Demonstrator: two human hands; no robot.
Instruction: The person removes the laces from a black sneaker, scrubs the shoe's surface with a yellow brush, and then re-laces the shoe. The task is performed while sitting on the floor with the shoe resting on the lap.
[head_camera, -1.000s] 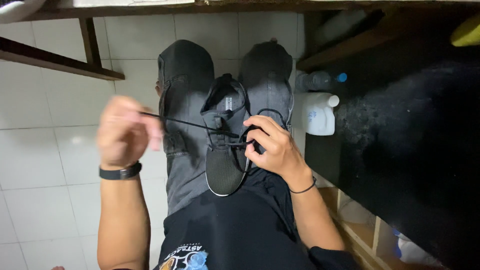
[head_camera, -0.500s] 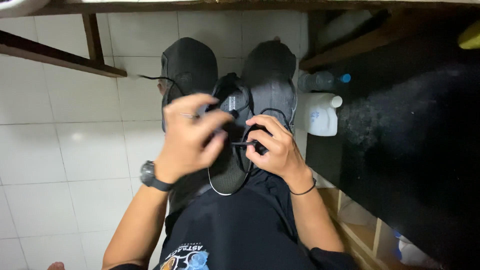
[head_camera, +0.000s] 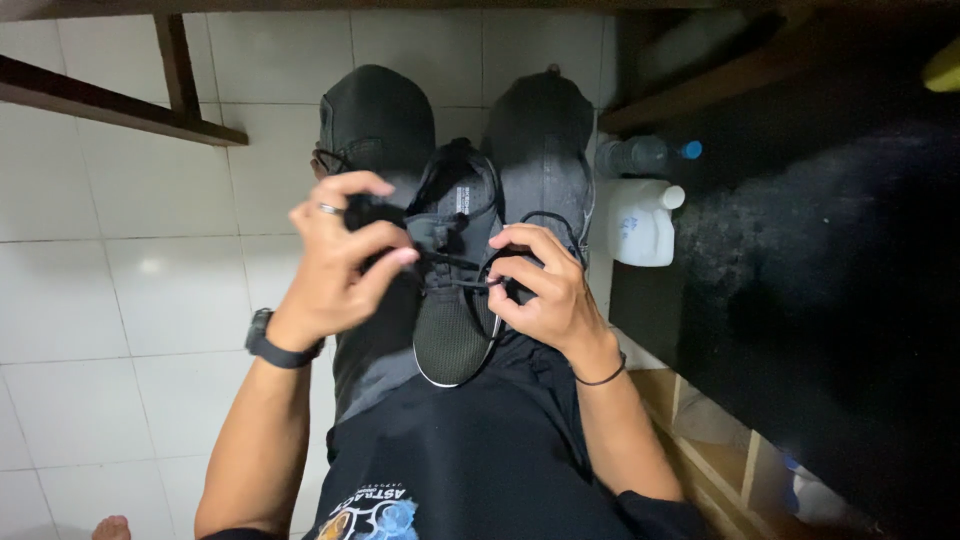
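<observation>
Black sneaker (head_camera: 455, 300) on the lap, laces (head_camera: 450, 270) pinched by 2 hands.
Left hand (head_camera: 345, 265) curls fingers closed on a lace loop; right hand (head_camera: 545, 290) grips the other lace. Sneaker's long axis runs toward the body, its white-edged end nearest, between both knees.

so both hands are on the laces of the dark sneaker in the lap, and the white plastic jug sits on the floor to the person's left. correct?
One slip: the white plastic jug sits on the floor to the person's right, beside the dark cabinet, not left. The head view shows it. The rest holds: left hand and right hand are both on the laces of the dark sneaker in the lap.
</observation>
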